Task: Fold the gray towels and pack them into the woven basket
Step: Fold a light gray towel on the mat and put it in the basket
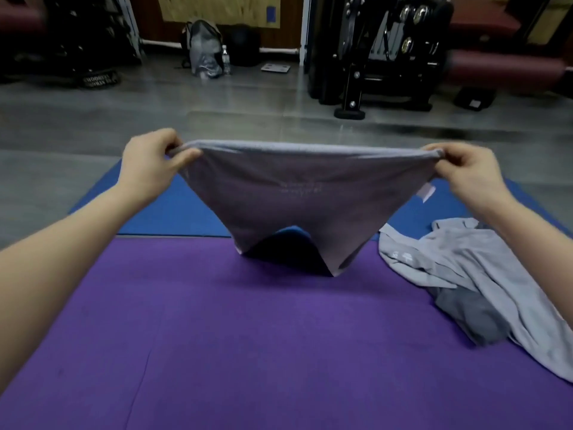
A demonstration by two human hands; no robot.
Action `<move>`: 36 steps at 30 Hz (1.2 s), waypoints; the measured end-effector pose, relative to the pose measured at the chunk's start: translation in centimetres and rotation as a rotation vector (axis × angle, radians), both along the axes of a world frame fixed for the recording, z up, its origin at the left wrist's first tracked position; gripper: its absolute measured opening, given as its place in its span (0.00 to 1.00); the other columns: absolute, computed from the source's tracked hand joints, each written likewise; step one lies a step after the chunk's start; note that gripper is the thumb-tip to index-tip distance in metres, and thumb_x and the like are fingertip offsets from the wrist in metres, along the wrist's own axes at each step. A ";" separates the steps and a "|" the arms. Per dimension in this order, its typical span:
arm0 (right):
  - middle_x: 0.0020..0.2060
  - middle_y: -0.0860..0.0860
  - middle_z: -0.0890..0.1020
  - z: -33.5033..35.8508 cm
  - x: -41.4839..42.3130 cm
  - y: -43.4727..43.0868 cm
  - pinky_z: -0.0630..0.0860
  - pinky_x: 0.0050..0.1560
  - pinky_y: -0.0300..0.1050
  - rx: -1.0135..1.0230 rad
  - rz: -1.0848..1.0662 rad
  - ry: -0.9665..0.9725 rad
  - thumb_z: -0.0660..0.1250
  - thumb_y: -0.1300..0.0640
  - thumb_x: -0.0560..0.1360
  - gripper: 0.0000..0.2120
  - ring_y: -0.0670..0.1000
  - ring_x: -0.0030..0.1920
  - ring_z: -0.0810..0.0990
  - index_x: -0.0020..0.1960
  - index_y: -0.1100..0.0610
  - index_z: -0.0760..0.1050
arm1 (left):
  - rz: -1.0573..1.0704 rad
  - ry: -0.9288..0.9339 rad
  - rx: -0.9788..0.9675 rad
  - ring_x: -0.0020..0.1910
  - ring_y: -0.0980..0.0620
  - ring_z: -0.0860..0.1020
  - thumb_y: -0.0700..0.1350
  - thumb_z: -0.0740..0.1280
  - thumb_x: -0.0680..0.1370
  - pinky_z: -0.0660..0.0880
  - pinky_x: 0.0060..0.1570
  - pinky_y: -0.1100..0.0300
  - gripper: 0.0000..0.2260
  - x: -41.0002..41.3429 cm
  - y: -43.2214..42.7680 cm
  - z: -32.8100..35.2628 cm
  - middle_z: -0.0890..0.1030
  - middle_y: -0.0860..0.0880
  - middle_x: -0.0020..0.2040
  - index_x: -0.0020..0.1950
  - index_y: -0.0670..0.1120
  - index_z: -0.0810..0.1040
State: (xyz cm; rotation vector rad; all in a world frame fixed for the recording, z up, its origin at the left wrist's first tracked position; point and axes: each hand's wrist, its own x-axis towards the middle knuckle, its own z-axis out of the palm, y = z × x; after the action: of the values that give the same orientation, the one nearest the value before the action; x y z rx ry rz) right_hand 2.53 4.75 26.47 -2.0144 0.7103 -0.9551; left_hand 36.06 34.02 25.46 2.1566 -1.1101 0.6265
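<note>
A dark blue shape [285,249] sat half hidden behind the gray towel [297,193], which hung above the purple mat [217,336], top edge stretched left to right, left hand [148,162] and right hand [465,172] each pinching a corner. Crumpled towels [483,274] ran off-frame right.

I am looking past a purple mat [217,336] and a blue mat [173,209] at a gray floor [124,119], a black machine [372,57] and a bag [204,48].

Two bare forearms [71,240], bare left hand [148,164], bare right hand [468,178]; bare fingers [186,156]
</note>
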 end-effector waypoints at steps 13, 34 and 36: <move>0.29 0.44 0.82 -17.1 -11.1 7.4 0.73 0.39 0.34 0.664 0.863 1.212 0.70 0.71 0.68 0.18 0.39 0.32 0.78 0.33 0.48 0.83 | -0.594 0.616 1.482 0.32 0.62 0.74 0.42 0.72 0.68 0.70 0.34 0.68 0.11 -10.6 8.2 -15.1 0.80 0.59 0.36 0.32 0.52 0.71; 0.52 0.53 0.81 -29.3 -6.0 4.6 0.71 0.51 0.45 0.049 -0.080 1.013 0.64 0.55 0.76 0.11 0.57 0.54 0.78 0.55 0.57 0.78 | -0.095 0.544 0.957 0.50 0.45 0.77 0.42 0.63 0.75 0.73 0.48 0.57 0.08 -8.6 0.0 -28.4 0.79 0.46 0.53 0.52 0.46 0.78; 0.58 0.55 0.78 -29.9 -3.0 3.4 0.67 0.57 0.45 0.019 -0.011 0.964 0.64 0.54 0.77 0.16 0.57 0.60 0.75 0.63 0.56 0.75 | -0.064 0.476 0.845 0.52 0.40 0.76 0.42 0.62 0.76 0.73 0.51 0.52 0.10 -8.0 -2.5 -29.2 0.78 0.42 0.54 0.56 0.45 0.78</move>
State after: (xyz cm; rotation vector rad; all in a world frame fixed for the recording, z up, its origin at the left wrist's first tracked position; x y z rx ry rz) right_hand -0.43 8.12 -3.40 -2.4087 1.2058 0.0968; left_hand 28.03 31.52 -3.70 2.7173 -1.2871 -0.4804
